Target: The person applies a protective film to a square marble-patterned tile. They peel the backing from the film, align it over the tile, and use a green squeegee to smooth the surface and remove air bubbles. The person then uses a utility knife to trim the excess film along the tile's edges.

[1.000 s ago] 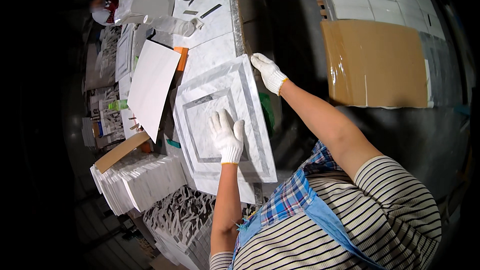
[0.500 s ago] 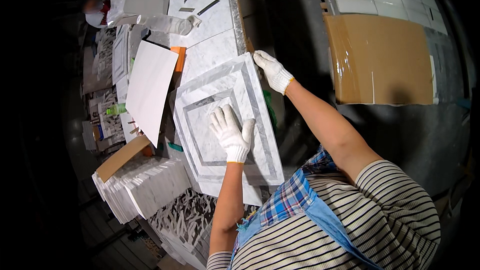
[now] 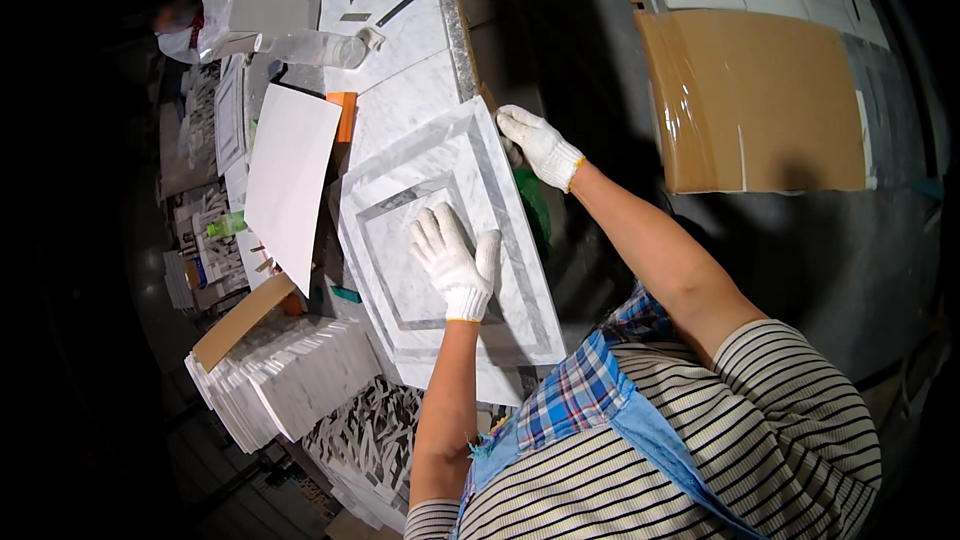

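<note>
A square marble panel [image 3: 395,170] with grey inlaid borders lies tilted on the workbench. My left hand [image 3: 452,265], in a white knitted glove, rests flat on its middle, fingers stretched out and thumb spread. Just off the panel's right edge, close to its far corner, is my right hand [image 3: 542,147], gloved alike. Its fingers are extended and lie together with nothing visible in them; whether the fingertips touch the edge is hard to tell. Under the panel's near end a paler slab [image 3: 480,380] shows.
A white board [image 3: 290,175] leans left of the panel by an orange block [image 3: 342,117]. Stacked marble tiles [image 3: 300,380] stand nearer. A clear plastic bottle [image 3: 310,48] and a dark metal strip [image 3: 398,9] lie farther up. Cardboard [image 3: 750,100] covers a pallet at right.
The view has shifted slightly, so most things sit a little farther left. My right hand has come a little away from the panel's edge. My left hand stays flat on the panel.
</note>
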The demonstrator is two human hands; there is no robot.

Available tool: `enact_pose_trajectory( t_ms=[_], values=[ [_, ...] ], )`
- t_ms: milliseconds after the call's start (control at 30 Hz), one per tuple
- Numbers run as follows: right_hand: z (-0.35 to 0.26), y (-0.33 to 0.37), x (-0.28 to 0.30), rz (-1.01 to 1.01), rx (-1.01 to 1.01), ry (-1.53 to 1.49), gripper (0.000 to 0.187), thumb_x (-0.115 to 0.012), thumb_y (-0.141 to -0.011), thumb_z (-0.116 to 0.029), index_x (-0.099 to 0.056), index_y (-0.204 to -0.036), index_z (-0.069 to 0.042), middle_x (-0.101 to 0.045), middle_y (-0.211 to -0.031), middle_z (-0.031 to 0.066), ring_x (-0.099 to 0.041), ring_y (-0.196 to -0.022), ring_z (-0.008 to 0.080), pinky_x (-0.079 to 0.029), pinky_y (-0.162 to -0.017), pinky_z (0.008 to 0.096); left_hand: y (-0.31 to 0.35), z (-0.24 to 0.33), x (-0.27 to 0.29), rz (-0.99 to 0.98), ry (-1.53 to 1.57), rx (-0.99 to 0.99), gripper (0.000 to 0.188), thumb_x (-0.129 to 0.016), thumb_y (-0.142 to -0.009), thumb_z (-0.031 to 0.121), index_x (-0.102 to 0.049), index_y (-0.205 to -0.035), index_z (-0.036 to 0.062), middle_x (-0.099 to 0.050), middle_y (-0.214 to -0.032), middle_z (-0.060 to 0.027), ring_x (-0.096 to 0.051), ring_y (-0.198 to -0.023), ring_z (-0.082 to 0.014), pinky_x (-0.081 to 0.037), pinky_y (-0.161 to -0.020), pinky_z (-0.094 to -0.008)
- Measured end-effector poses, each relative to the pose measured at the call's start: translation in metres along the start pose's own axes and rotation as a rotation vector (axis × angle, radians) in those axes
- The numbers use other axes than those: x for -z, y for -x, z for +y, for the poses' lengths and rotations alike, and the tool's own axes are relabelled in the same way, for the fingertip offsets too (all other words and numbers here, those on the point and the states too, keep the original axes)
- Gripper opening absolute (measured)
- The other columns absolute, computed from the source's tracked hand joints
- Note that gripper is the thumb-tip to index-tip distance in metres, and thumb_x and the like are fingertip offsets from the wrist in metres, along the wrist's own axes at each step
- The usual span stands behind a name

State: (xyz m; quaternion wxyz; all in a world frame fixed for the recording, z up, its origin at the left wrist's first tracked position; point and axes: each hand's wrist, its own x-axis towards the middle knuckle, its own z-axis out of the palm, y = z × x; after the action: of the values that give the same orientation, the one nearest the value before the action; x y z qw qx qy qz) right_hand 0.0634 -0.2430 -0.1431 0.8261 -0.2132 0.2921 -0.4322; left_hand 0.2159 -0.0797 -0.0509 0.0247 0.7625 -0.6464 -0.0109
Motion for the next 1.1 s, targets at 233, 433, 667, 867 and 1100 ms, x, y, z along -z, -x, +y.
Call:
enact_pose_trajectory(
  t_ms=[233,433,667,867,1100],
  values=[
    [-0.005,0.018,-0.003,0.007,-0.031,-0.007,0.016,-0.054,-0.104,-0.028,-0.063,-0.102,-0.015,-0.055,-0.076,-0.0085,-0.047,-0.065,0.0029,-0.038,-0.056,0.0205,0.000,0.003,-0.001,-0.004,-0.010,-0.001,0.089,-0.065,-0.085,0.054,-0.035,-0.152,0.0023,-0.030,-0.156,-0.0267,-0.023,-0.144,-0.0504,-0.017,-0.116,-0.0633],
    [0.004,0.037,0.001,-0.043,-0.019,0.076,0.018,-0.053,-0.105,-0.029,-0.063,-0.100,-0.014,-0.054,-0.074,-0.0080,-0.046,-0.065,0.0036,-0.037,-0.057,0.0211,0.001,-0.001,-0.003,0.003,-0.032,-0.006,0.087,-0.063,-0.087,0.053,-0.034,-0.153,0.0032,-0.029,-0.157,-0.0265,-0.022,-0.145,-0.0493,-0.017,-0.117,-0.0616],
    [0.017,0.068,0.002,-0.056,-0.033,0.110,0.019,-0.053,-0.105,-0.029,-0.064,-0.103,-0.014,-0.054,-0.074,-0.0081,-0.046,-0.065,0.0038,-0.039,-0.059,0.0217,0.002,-0.005,-0.008,0.021,-0.068,-0.029,0.087,-0.060,-0.089,0.056,-0.033,-0.153,0.0035,-0.029,-0.158,-0.0253,-0.023,-0.146,-0.0476,-0.017,-0.117,-0.0592],
    [0.026,0.099,0.000,-0.044,-0.061,0.154,0.019,-0.054,-0.104,-0.029,-0.062,-0.101,-0.013,-0.054,-0.074,-0.0074,-0.048,-0.066,0.0042,-0.041,-0.059,0.0226,0.002,-0.009,-0.013,0.051,-0.091,-0.051,0.088,-0.059,-0.089,0.058,-0.033,-0.153,0.0029,-0.031,-0.157,-0.0246,-0.025,-0.145,-0.0473,-0.020,-0.116,-0.0600],
    [0.040,0.137,0.001,-0.075,-0.048,0.173,0.018,-0.055,-0.104,-0.028,-0.061,-0.100,-0.012,-0.054,-0.076,-0.0067,-0.048,-0.068,0.0049,-0.041,-0.061,0.0226,0.002,-0.010,-0.014,0.067,-0.072,-0.067,0.086,-0.057,-0.091,0.058,-0.034,-0.152,0.0017,-0.032,-0.156,-0.0257,-0.026,-0.144,-0.0471,-0.021,-0.116,-0.0574]
  ],
)
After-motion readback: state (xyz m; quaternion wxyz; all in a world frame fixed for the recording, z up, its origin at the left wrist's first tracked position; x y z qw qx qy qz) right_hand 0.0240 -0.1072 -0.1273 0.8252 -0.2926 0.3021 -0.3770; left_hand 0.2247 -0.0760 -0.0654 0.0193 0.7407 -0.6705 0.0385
